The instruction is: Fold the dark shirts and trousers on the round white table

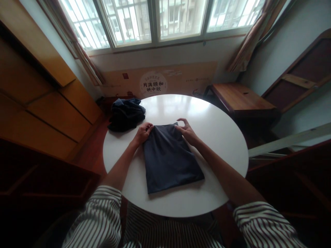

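Note:
A dark blue-grey folded garment (172, 158) lies flat on the white round table (222, 148), its wider end toward me. Its exact kind cannot be made out. My left hand (144, 132) is closed at the garment's far left corner, thumb and fingers pinching the edge. At the far right corner is my right hand (188, 131). Its thumb rests on the cloth and its curved forefinger stands apart from the thumb, leaving a gap; the other fingers are mostly hidden. A crumpled heap of dark clothing (126, 113) sits on the table's far left edge.
A wooden stool or low table (243, 98) stands beyond the table on the right. Wooden cabinets (51, 110) line the left side. Ahead are a printed banner (178, 77), barred windows (178, 19) and curtains (252, 44). A pale rail (289, 139) runs at the right.

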Demonstrator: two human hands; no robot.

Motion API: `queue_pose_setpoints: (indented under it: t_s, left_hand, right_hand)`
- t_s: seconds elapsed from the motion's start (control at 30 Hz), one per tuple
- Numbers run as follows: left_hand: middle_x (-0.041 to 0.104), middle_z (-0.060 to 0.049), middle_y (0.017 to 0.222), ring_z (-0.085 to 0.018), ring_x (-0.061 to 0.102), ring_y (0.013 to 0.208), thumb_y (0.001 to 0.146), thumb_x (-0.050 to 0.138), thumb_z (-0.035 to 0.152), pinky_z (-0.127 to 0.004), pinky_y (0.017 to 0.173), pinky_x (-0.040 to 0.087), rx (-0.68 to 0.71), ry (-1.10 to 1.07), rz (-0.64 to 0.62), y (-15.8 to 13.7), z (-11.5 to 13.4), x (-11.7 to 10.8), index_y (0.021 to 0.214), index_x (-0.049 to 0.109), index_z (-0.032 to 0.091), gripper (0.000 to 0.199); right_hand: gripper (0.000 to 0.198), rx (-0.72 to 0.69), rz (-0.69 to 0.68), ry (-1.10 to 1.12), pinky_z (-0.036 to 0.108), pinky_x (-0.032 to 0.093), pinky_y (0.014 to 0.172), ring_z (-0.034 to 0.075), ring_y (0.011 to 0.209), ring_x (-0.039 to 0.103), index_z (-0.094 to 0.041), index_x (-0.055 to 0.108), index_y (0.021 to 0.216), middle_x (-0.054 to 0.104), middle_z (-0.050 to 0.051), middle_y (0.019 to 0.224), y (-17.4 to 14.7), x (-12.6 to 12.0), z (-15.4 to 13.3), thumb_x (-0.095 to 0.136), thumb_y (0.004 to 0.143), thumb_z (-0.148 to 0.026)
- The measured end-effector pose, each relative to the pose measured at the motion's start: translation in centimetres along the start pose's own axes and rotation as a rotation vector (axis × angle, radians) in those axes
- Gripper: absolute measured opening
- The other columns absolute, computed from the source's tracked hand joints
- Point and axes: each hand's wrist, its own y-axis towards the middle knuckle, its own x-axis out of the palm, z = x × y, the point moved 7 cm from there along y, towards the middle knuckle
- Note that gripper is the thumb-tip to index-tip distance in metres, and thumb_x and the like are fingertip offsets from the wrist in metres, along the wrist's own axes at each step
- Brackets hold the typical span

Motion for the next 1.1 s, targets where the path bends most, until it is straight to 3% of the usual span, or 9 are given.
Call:
queue_pose_setpoints:
  t_s: [0.13, 0.23, 0.43, 0.57, 0.67, 0.83, 0.97, 1.1]
  left_hand:
    - [0.069, -0.006, 0.093, -0.019, 0.064, 0.085, 0.094, 0.052, 0.045, -0.031, 0.084, 0.051, 0.018, -0.026, -0.016, 0.1, 0.3, 0.1, 0.093, 0.066, 0.017, 0.031]
    - [0.068, -0.006, 0.088, -0.018, 0.062, 0.079, 0.094, 0.052, 0.047, -0.029, 0.077, 0.050, 0.006, -0.014, -0.026, 0.0, 0.2, -0.1, 0.092, 0.066, 0.016, 0.033]
    - [0.065, -0.005, 0.081, -0.016, 0.058, 0.072, 0.083, 0.064, 0.058, -0.027, 0.070, 0.048, -0.026, 0.019, -0.122, -0.2, -0.7, 0.0, 0.086, 0.068, 0.016, 0.042]
    - [0.065, -0.004, 0.084, -0.016, 0.058, 0.074, 0.086, 0.059, 0.059, -0.027, 0.071, 0.049, -0.025, -0.045, -0.117, -0.1, -0.7, 0.0, 0.086, 0.064, 0.017, 0.043]
    - [0.064, -0.002, 0.081, -0.015, 0.057, 0.071, 0.089, 0.056, 0.057, -0.026, 0.068, 0.048, -0.029, -0.073, -0.125, -0.1, -0.7, 0.0, 0.090, 0.063, 0.017, 0.041]
    - [0.061, -0.001, 0.074, -0.014, 0.055, 0.068, 0.091, 0.057, 0.052, -0.025, 0.066, 0.045, -0.017, -0.023, -0.153, -0.1, -0.8, -0.2, 0.093, 0.065, 0.016, 0.037]
    - [0.063, -0.004, 0.087, -0.016, 0.059, 0.078, 0.089, 0.062, 0.046, -0.026, 0.074, 0.048, 0.059, -0.012, -0.175, -0.1, 0.0, -0.3, 0.093, 0.069, 0.015, 0.032]
    - [0.060, -0.005, 0.094, -0.017, 0.059, 0.086, 0.091, 0.061, 0.035, -0.028, 0.081, 0.049, 0.106, 0.043, -0.090, 0.1, 0.3, -0.5, 0.090, 0.070, 0.016, 0.021]
  right_hand:
    - [0.028, -0.047, 0.024, -0.154, 0.032, 0.053, 0.082, 0.019, 0.091, 0.066, -0.019, 0.067, 0.098, 0.073, 0.006, 0.098, 0.2, -0.2, 0.0, 0.064, 0.078, -0.040]
    - [0.029, -0.054, 0.086, -0.209, 0.033, 0.051, 0.089, 0.020, 0.101, 0.065, -0.018, 0.069, 0.102, 0.071, 0.008, 0.110, 0.5, -0.8, 0.4, 0.059, 0.079, -0.032]
    - [0.045, -0.035, 0.023, -0.230, 0.032, 0.052, 0.082, 0.019, 0.092, 0.065, -0.017, 0.062, 0.123, 0.070, 0.008, 0.105, 0.5, -0.5, 0.5, 0.058, 0.082, -0.034]
    - [0.038, -0.086, -0.027, -0.351, 0.035, 0.052, 0.087, 0.021, 0.093, 0.065, -0.016, 0.069, 0.105, 0.071, 0.008, 0.102, 0.5, 0.1, -0.2, 0.068, 0.077, -0.042]
    - [0.030, -0.109, -0.014, -0.408, 0.034, 0.053, 0.079, 0.021, 0.082, 0.065, -0.016, 0.069, 0.091, 0.071, 0.006, 0.089, 0.5, 0.2, -0.4, 0.068, 0.076, -0.043]
    - [0.035, -0.058, 0.015, -0.282, 0.028, 0.050, 0.063, 0.017, 0.073, 0.061, -0.018, 0.062, 0.089, 0.067, 0.003, 0.083, 0.4, 0.0, 0.1, 0.066, 0.075, -0.051]
    - [0.042, -0.028, 0.023, -0.186, 0.027, 0.049, 0.061, 0.016, 0.072, 0.060, -0.020, 0.059, 0.090, 0.067, 0.003, 0.084, 0.4, 0.0, 0.2, 0.068, 0.072, -0.057]
    - [0.046, -0.012, 0.020, -0.119, 0.026, 0.048, 0.058, 0.015, 0.068, 0.059, -0.021, 0.058, 0.090, 0.067, 0.002, 0.082, 0.4, -0.1, 0.3, 0.070, 0.070, -0.061]
